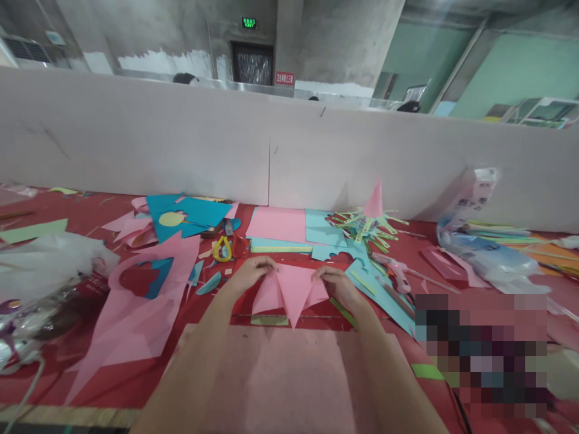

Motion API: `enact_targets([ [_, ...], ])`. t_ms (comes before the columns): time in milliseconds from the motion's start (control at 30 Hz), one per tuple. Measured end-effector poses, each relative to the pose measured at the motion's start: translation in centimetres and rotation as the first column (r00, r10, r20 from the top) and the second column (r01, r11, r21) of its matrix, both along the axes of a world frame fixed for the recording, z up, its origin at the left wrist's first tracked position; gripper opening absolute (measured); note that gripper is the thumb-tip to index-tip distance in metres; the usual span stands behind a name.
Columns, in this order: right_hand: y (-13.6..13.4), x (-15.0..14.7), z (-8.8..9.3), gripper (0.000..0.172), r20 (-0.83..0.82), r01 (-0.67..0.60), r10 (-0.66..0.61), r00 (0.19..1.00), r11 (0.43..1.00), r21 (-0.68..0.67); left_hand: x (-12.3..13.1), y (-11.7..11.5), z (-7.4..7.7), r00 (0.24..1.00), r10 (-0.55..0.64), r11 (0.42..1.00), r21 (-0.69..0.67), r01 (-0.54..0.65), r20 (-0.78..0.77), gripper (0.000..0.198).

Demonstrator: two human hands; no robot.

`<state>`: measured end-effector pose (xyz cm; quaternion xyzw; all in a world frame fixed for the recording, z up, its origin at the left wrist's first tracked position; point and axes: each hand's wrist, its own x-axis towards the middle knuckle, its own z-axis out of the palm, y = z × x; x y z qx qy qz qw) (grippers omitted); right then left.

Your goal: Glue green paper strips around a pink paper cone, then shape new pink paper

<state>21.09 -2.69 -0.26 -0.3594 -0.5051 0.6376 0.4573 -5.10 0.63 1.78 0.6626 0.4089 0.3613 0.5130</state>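
Note:
Between my two hands is a folded sheet of pink paper (295,289), its pointed flap hanging down toward me in the middle. My left hand (253,274) pinches the upper left edge of the paper, fingers closed. On the opposite side, my right hand (338,283) grips the upper right edge. Below the folded paper, a light green strip (269,320) lies on the red table. Closest to my body rests a large pale pink sheet (294,380), partly covered by my forearms.
Left are a cut pink sheet (136,328), blue paper (199,214), yellow-handled scissors (222,248) and a plastic bag (58,259). Right are a glue gun (395,268), a pink cone on fringed paper (374,202) and light blue sheets (380,295). A white partition (203,144) stands behind.

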Motion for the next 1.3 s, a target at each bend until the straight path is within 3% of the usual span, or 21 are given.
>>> enact_targets([
  [167,0.0,0.0,0.0,0.018,0.001,0.000,0.000,1.000,1.000,0.004,-0.1,-0.4,0.7,1.000,-0.024,1.000,0.001,0.024,-0.020,0.043],
  [333,-0.1,-0.1,0.1,0.017,0.002,0.009,-0.009,1.000,1.000,0.002,-0.1,-0.3,0.7,0.996,-0.027,0.999,0.037,0.030,-0.086,0.030],
  [500,-0.2,-0.3,0.2,0.016,0.003,0.027,-0.027,1.000,1.000,0.002,-0.3,0.0,0.0,0.998,-0.049,0.999,0.007,0.049,-0.038,0.027],
  [667,-0.3,-0.4,0.4,0.034,-0.013,0.043,-0.043,0.999,0.997,-0.057,-0.3,0.1,-0.2,0.999,-0.038,0.999,0.001,0.038,-0.026,0.026],
  [833,-0.3,-0.2,0.3,0.015,0.009,0.011,-0.011,1.000,0.999,-0.034,-0.2,0.0,0.0,0.998,-0.057,0.998,-0.012,0.057,0.009,0.028],
  [1067,-0.2,-0.1,0.1,0.017,0.017,0.010,-0.010,1.000,1.000,-0.026,-0.2,-0.1,0.1,0.997,-0.063,0.998,0.007,0.063,-0.032,0.027],
  [1300,-0.1,0.0,-0.1,0.019,0.020,0.005,-0.005,1.000,1.000,-0.018,-0.3,-0.2,0.0,1.000,0.007,1.000,-0.029,-0.008,-0.025,0.055],
])
